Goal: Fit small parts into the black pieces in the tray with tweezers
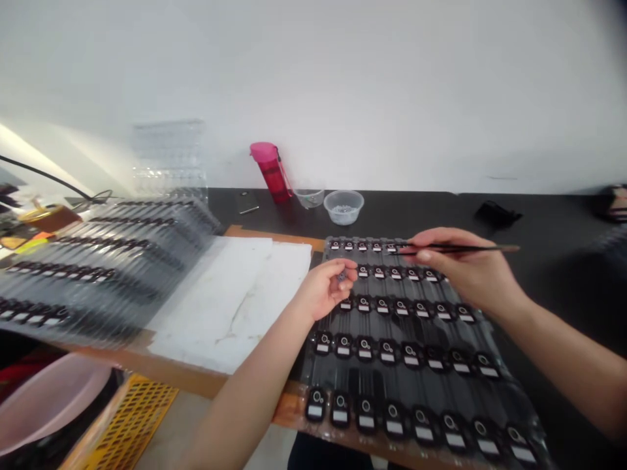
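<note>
A clear plastic tray point(386, 326) lies before me, filled with rows of small black oval parts, each with a ring mark and a pale rectangle. My right hand point(460, 267) pinches a thin dark stick-like tool point(470, 247) with a light brown end; its tip reaches a black part point(392, 248) in the far row. Over the tray's left side, my left hand point(333, 286) is curled around a few tiny greyish pieces point(341, 277), whose kind is too small to make out. Some black parts behind both hands are hidden.
Left of the tray lie white sheets point(210, 300), then stacked filled trays point(122, 254). A tub of small clear pieces point(343, 207), a clear bowl point(309, 197) and a pink bottle point(272, 173) stand by the wall. A black object point(497, 214) lies back right.
</note>
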Tool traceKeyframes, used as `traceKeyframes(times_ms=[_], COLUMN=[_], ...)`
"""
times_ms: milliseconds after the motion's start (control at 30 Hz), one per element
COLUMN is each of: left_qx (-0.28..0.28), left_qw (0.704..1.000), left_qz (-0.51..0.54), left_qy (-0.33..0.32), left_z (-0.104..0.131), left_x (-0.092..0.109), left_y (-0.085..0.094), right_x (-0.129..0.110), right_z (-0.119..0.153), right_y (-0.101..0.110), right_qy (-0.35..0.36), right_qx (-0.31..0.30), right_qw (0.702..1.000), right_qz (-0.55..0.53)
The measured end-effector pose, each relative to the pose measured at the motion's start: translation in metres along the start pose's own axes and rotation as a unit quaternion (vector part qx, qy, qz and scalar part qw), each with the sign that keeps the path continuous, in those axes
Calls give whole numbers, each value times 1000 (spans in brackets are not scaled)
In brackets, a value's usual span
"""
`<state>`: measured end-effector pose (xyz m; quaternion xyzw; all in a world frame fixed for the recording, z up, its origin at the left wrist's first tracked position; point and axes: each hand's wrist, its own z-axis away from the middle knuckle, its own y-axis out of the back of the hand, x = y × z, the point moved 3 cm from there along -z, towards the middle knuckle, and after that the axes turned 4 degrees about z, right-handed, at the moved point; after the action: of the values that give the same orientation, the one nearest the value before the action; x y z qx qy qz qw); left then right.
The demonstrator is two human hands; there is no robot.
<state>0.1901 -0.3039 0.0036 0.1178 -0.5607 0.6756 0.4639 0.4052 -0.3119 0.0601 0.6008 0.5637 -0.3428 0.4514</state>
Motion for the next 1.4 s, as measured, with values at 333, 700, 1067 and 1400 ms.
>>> traceKeyframes(times_ms=[333,700,1067,1400], left_qx=[-15,-19,4,12], left_qw=[1000,999,999,999], left_qz=[0,-7,-8,-33], left_qy=[-23,-34,-36,-32], left_z=[3,8,5,2], left_x=[3,5,5,5], left_y=[-3,-9,-4,1], right_x=[-16,-6,3,83], right_z=[-4,-4,-10,-12], right_y=[-56,-59,-18,72], right_qy=[127,99,73,88], right_qx=[-88,-84,45,170], right_qw=[980,987,995,944], right_qz=[126,91,52,270])
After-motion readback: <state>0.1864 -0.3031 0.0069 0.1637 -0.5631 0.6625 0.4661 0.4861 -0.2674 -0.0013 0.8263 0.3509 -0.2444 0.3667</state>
